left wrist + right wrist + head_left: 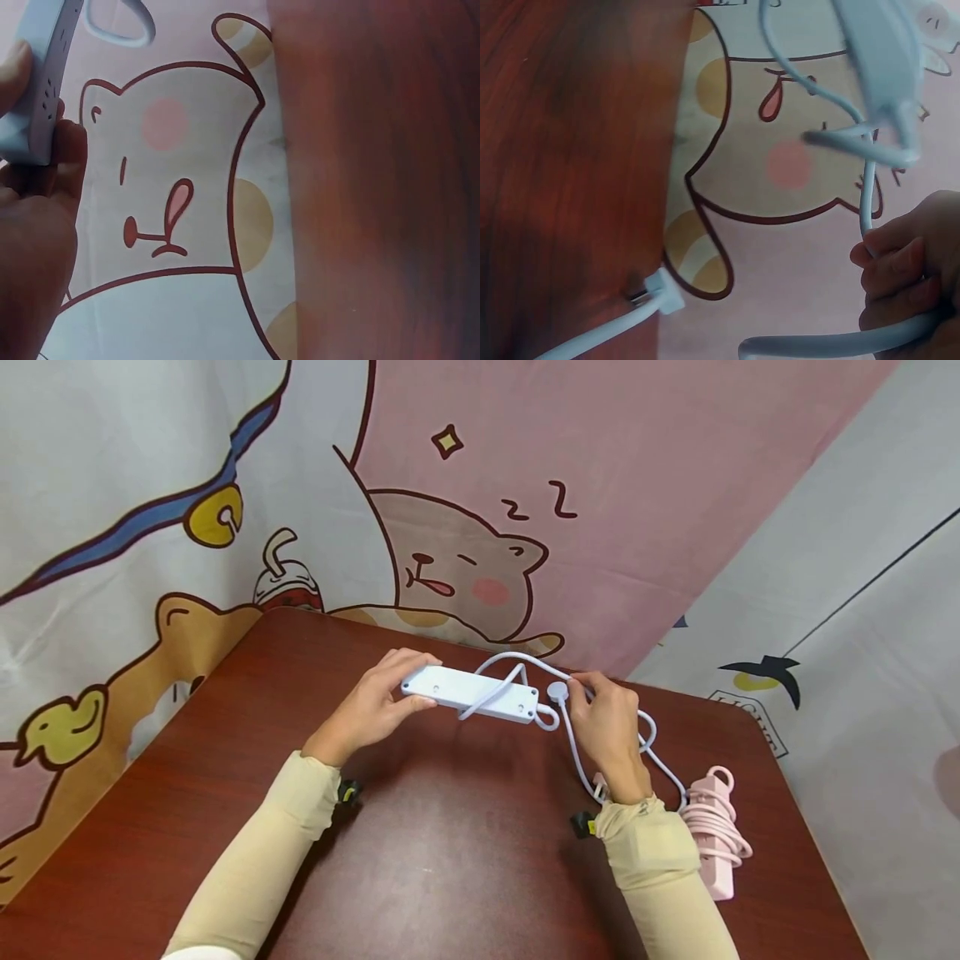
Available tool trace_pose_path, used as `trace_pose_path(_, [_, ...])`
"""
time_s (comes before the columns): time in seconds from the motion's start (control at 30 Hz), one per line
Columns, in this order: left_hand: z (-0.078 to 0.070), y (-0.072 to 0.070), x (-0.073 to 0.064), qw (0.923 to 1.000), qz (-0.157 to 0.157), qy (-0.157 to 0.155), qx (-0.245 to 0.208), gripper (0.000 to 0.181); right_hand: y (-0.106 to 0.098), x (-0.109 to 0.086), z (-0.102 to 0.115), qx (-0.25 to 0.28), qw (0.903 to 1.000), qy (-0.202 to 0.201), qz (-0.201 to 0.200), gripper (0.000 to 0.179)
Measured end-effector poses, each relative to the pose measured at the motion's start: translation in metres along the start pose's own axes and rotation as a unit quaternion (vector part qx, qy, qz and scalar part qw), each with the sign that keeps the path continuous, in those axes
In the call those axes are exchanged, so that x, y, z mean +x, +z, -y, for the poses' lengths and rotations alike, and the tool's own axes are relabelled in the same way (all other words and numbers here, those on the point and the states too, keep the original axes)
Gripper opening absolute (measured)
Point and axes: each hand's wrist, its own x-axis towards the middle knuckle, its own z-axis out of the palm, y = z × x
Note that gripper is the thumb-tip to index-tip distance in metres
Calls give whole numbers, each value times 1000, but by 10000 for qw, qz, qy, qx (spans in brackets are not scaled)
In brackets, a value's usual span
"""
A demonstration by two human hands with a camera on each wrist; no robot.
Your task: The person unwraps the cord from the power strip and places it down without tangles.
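My left hand [378, 697] grips the left end of a white power strip [495, 693], fingers over the top edge and thumb on the near face. In the left wrist view, socket holes show on the face of the power strip [46, 90]. A turn of white cord [491, 693] crosses the strip's back, and a short loop leaves its right end. Farther right, my right hand [607, 718] holds the cord in curled fingers, as the right wrist view also shows at the right hand [907, 270]. The cord's plug [557, 692] hangs just left of that hand, prongs visible in the right wrist view.
A pink power strip [718, 881] wrapped in its own pink cord lies on the dark red table [420, 877] beside the right forearm. A small pale plug [600, 783] shows near the right wrist. Printed cartoon curtains [637, 485] hang behind the table's far edge.
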Motion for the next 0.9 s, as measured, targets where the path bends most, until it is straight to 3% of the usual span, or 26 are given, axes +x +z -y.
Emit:
trace_pose_path(0.23, [-4,-2,2,9999,-128,39,-82,51,10,-6,-12,-144,9992,24,377,13])
trace_pose_path(0.53, [4,-3,2,9994,-317,12,-105,49,18,-25,-13,-287,9949,67,968,11])
trace_pose_path(0.7, [7,-4,2,9983,-564,-8,-141,47,21,-41,-12,-416,9906,-172,1290,12])
trace_pose_path(0.9, [8,-4,3,9973,-727,1,-95,47,21,-54,-7,-390,9806,-761,1763,9])
